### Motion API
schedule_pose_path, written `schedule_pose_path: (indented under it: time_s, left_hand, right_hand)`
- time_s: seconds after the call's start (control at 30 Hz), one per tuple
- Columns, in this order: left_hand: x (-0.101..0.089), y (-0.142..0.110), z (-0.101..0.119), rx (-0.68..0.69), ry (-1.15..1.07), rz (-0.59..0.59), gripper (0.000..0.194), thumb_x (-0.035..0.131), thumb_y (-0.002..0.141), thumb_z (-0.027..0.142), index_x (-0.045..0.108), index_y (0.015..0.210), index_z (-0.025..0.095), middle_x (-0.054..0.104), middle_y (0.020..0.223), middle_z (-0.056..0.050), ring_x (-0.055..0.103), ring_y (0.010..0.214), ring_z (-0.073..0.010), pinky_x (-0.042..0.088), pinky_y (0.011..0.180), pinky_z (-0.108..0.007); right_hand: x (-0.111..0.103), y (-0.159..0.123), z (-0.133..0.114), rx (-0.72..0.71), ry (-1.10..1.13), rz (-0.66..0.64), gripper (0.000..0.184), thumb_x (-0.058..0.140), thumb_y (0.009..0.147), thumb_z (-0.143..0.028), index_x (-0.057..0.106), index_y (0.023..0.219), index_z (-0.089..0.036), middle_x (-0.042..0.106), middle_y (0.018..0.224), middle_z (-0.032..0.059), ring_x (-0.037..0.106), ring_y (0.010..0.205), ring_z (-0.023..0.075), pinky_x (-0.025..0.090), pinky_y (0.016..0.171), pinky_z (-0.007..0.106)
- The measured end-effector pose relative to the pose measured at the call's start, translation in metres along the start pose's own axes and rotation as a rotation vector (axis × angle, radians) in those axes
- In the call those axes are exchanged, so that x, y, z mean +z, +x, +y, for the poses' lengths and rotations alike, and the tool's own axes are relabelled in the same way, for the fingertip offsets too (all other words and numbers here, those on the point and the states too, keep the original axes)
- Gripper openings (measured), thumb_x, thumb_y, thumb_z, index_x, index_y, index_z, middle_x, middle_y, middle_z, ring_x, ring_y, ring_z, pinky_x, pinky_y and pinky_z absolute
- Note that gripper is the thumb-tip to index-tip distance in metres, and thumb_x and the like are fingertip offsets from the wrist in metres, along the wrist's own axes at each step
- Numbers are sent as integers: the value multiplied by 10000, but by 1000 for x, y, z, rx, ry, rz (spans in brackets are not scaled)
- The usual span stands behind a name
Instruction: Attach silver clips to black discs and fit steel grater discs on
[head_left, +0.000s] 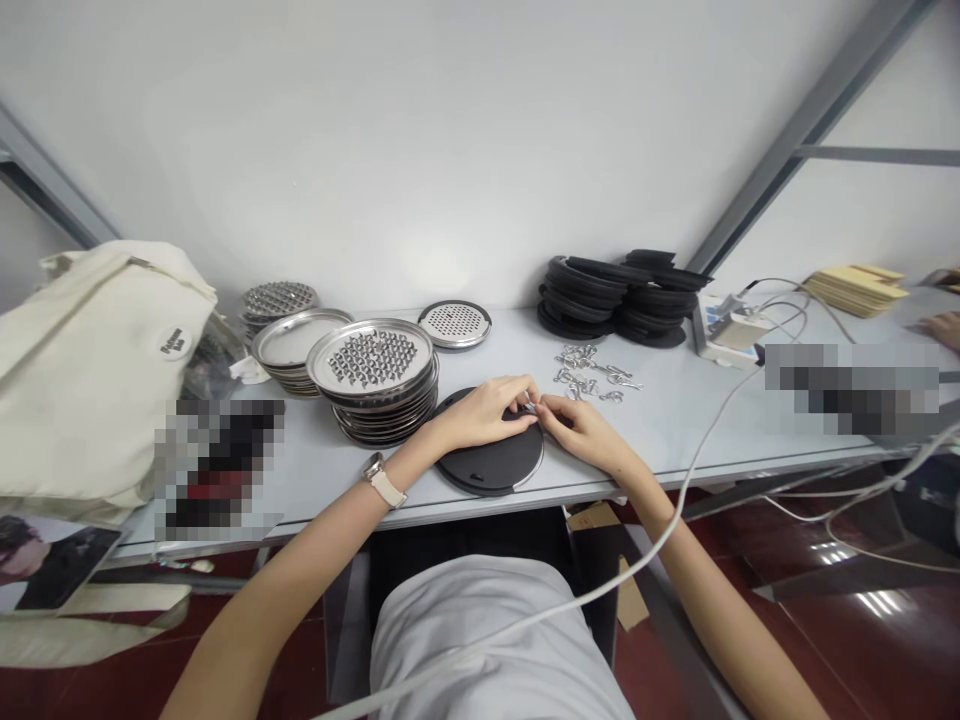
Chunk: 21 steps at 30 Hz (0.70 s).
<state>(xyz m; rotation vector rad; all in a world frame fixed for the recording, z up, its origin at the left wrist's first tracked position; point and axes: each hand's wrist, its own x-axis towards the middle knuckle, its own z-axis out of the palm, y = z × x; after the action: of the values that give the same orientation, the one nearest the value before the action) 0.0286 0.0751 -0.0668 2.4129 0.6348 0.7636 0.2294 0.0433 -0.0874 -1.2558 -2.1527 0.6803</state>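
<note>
A round black disc [491,462] lies at the table's front edge, with a small slot near its lower left and a strip of metal rim at its lower right. Over its upper part is my left hand [495,410], with thumb and fingers pinched together. My right hand [581,432] meets it at the disc's upper right edge, also pinching. Between the fingertips shows a bit of a small metal piece [530,403], mostly hidden. Just beyond my hands several loose wire-like metal clips [592,372] are scattered on the table.
Stacked round metal graters [373,358] and plates [300,335] stand left; a single grater disc [455,324] lies behind. Black rings [581,290] are piled at back right, beside a power strip [724,335]. A white cable [679,510] crosses my right arm. A bag [97,370] sits left.
</note>
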Motion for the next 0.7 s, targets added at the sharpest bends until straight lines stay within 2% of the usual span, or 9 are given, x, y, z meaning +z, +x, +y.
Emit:
schedule_pose_path:
  time_s: [0.7]
  left_hand:
    - [0, 1, 0, -2, 2, -6, 155, 578, 844, 191, 532, 991, 179, 605, 918, -23, 569, 802, -139, 463, 770, -274]
  right_hand:
    - [0, 0, -2, 6, 23, 8, 415, 351, 967, -469, 493, 704, -180, 470, 624, -12, 422, 594, 133, 347, 576, 260]
